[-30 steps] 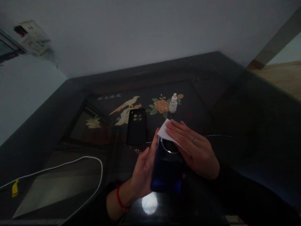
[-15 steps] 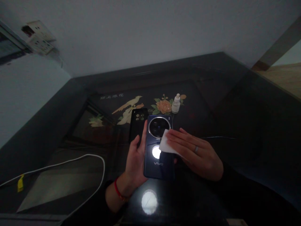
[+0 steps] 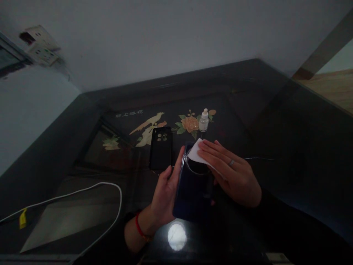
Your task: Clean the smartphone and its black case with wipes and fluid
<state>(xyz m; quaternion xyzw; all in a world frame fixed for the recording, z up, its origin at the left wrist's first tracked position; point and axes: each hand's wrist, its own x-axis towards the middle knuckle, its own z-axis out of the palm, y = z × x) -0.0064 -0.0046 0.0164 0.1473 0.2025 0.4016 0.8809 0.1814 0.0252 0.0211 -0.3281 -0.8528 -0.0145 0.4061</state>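
My left hand [image 3: 165, 191] grips a dark blue phone [image 3: 193, 187] by its left edge, back side up, above the dark table. My right hand [image 3: 231, 173] presses a small white wipe [image 3: 196, 154] onto the phone's upper part, over the round camera ring, with fingers held flat together. A red string circles my left wrist and a ring sits on my right hand.
A black phone case [image 3: 161, 148] lies just beyond my left hand. A small clear dropper bottle [image 3: 203, 120] stands behind the phone. A white cable [image 3: 82, 191] loops across the left of the glossy dark table [image 3: 289, 140]. A lamp's reflection [image 3: 177, 236] glows near my wrists.
The phone has tilted back so its camera ring and logo are less visible. My right hand slid the wipe up from the phone's middle to its top.
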